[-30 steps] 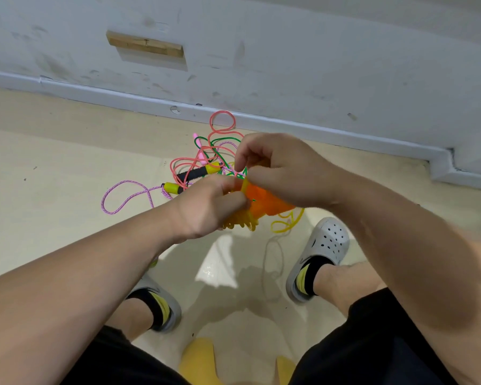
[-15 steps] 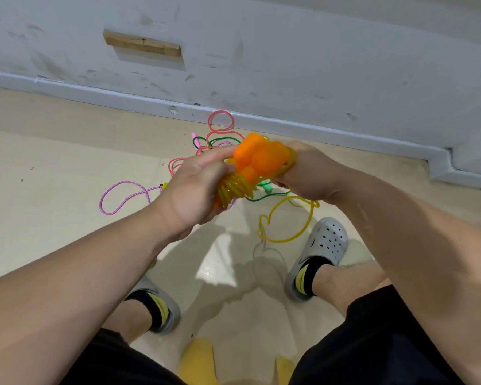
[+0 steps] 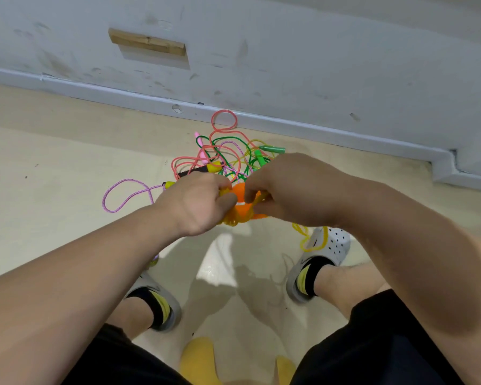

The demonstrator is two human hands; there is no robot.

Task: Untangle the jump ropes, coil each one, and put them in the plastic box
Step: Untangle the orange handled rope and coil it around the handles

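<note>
Head view, straight down past two bare forearms to the cream floor (image 3: 53, 162) at the foot of a scuffed grey wall (image 3: 289, 51). Between both hands, held up above the floor and ahead of the feet, the yellow jump rope (image 3: 229, 221), bunched into a small coil against its orange handles (image 3: 240, 209). Left hand (image 3: 197, 202) on the left side of the bundle, knuckles up, fingers curled tight round coil and handles. Right hand (image 3: 286, 187) on the right side of the same bundle, thumb and fingers bent, pinching the yellow cord against the orange plastic; exact strand under the fingertips hidden. One loose loop of yellow cord (image 3: 308, 241) dangling below the right wrist, in front of the right grey clog (image 3: 333, 245). Left grey clog (image 3: 164, 298) lower left, partly behind the left forearm. Beyond the hands, on the floor near the skirting board (image 3: 109, 91), the tangle of other jump ropes (image 3: 228, 155): a coral-pink cord with one loop (image 3: 224, 120) reaching almost to the skirting, a dark green cord, green handles (image 3: 272, 149) at the right edge, a pink handle (image 3: 199, 137) at the back left, a black handle with a yellow cap (image 3: 203, 169) just past the left knuckles. Purple braided rope (image 3: 128, 190) looping out leftward from the tangle, flat on the floor. Wooden block (image 3: 146, 41) fixed to the wall, upper left. Black shorts (image 3: 372, 343) and a blurred yellow object (image 3: 199, 359) along the bottom edge.
</note>
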